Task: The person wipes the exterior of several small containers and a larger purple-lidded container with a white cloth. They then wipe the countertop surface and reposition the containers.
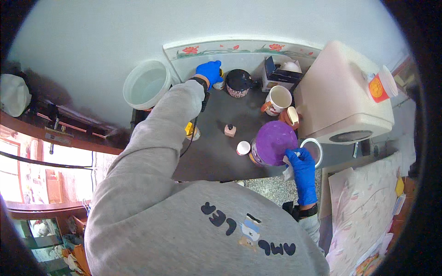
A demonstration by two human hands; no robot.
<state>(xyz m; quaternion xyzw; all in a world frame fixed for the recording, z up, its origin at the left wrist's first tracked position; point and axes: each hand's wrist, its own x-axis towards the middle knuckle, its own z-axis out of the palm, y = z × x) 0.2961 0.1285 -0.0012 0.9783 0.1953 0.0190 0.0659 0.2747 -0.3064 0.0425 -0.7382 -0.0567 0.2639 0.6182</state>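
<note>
My left hand (208, 73), in a blue glove, reaches to the back of the dark tabletop (207, 162). Its fingers are around the top of a small jar (219, 85), which they partly hide. A black lidded mug (238, 82) stands just right of that jar. My right hand (303, 169), also gloved in blue, pinches a crumpled white tissue or cloth (287, 169) at the near edge of a tub with a purple lid (276, 143). Left of the tub are a small white-topped container (243, 148) and a pink bottle with a black cap (230, 130).
A large cream appliance (342, 93) takes up the right side, with a paper cup (382, 85) on top. Near it are a white mug (279, 98), an opened box (281, 77) and a round clear-lidded container (312, 151). A translucent bucket (146, 84) and a yellow-capped bottle (192, 131) are at left.
</note>
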